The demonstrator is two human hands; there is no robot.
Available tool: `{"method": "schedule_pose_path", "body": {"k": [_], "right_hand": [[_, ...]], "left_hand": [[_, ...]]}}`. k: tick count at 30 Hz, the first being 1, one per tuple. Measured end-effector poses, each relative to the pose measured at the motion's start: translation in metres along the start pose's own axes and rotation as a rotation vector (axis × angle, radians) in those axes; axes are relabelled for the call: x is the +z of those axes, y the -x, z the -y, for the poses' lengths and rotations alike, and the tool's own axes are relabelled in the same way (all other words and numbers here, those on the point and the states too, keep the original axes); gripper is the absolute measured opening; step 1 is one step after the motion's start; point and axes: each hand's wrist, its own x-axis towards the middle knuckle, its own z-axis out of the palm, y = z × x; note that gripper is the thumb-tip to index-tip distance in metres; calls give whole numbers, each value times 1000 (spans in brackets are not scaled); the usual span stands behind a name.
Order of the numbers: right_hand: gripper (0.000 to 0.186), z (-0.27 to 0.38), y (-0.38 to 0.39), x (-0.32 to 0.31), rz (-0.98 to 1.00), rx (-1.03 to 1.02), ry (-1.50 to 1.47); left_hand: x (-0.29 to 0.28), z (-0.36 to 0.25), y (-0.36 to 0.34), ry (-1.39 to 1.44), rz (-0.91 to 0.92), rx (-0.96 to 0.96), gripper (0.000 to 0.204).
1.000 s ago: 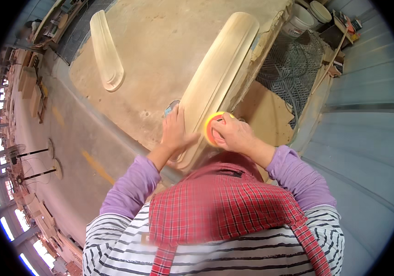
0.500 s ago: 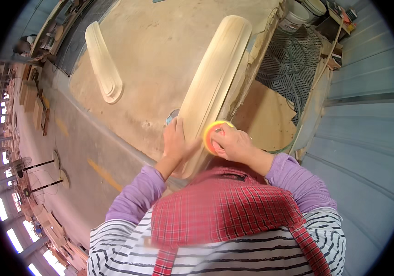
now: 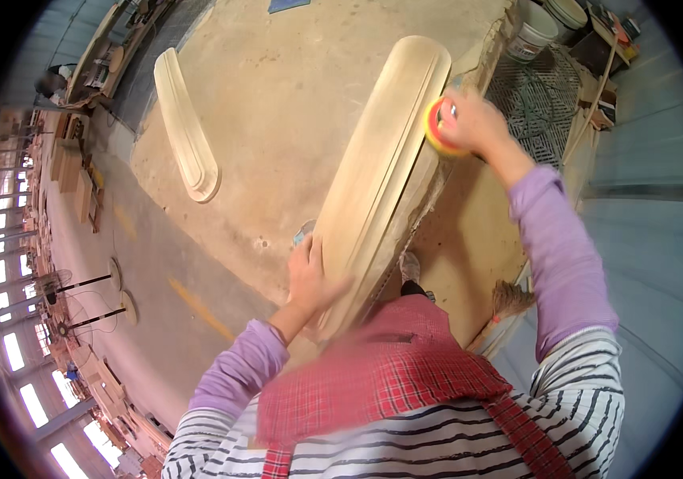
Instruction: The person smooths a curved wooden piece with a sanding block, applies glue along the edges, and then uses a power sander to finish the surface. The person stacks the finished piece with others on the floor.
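Note:
A long pale wooden board [image 3: 373, 152] with a rounded far end and stepped moulding lies along the right edge of the worktable. My left hand [image 3: 307, 279] rests on its near left side, fingers stretched forward and thumb spread across the wood. My right hand [image 3: 477, 124] is closed around a round yellow-and-red pad [image 3: 436, 132], against the board's right edge near the far end. The pad's underside is hidden. Farther left lies a second, similar wooden board [image 3: 186, 128], untouched.
The worktable [image 3: 254, 104] has a rough, broken right edge. A blue piece [image 3: 288, 5] lies at its far side. Buckets [image 3: 531, 36] stand beyond a patterned mat [image 3: 541, 92] at right. A brush-like bundle [image 3: 511, 299] is by the wall; fans [image 3: 58, 291] stand at left.
My right hand has slid the pad forward along the board's right edge, from the near part toward the far end. My left hand stays on the board's near part.

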Motion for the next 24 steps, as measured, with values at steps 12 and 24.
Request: {"method": "schedule_pose_path", "body": {"k": [12,24], "right_hand": [[20,71,128,41,-57,-92,-103],[31,158,248,69,86,-233,-211]], "left_hand": [[-112,320,-156,54,-580,-461,49],[-87,143,-262,851,-132,-317,63]]}}
